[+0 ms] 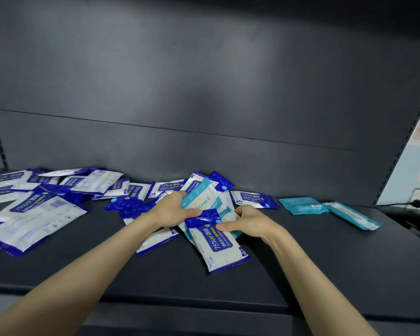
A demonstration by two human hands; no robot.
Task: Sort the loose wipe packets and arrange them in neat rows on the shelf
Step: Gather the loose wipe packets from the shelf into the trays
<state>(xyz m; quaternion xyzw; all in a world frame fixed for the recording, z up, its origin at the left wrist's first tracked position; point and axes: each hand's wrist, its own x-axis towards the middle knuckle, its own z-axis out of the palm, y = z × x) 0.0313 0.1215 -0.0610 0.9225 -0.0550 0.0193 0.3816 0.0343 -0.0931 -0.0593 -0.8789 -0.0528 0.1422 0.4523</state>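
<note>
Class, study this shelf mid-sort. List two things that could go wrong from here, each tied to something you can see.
1. Both hands work one overlapping bundle: the left hand grips a teal packet and the right hand pinches a blue packet. Colours may get mixed, or a packet could slip.
2. That blue packet lies nearest the shelf's front edge and might be knocked off.

Glossy plastic-film wipe packets (218,241), matt smooth dark metal-looking shelf (301,275), matt dark back panel (204,93)
</note>
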